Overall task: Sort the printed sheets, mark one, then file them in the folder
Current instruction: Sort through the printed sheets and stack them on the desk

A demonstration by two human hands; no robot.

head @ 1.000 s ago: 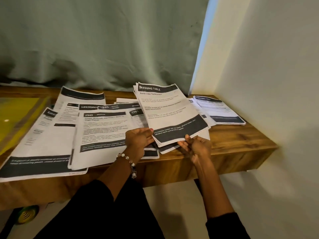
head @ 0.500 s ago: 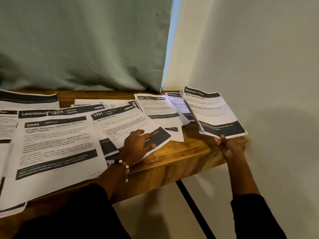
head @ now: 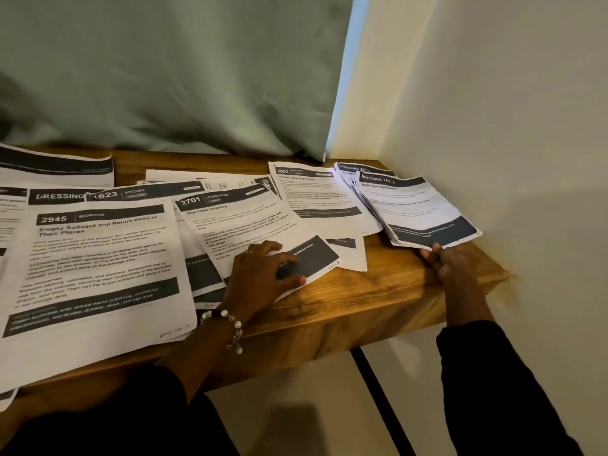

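Just stack (head: 418,212) edge between right fingers (head: 436,250)

The body text on the "2652" sheet (head: 316,195) is too blurred to read. Left of it, overlapping sheets hide each other's lower parts, and the far-left sheet (head: 10,205) runs off the frame.

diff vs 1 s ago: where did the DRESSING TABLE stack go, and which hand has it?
The right hand alone carried the DRESSING TABLE stack from desk centre to the right end by the wall, still gripping its near edge. The left hand let go and now presses flat on sheet 2701. Sheet 2945 stayed put.
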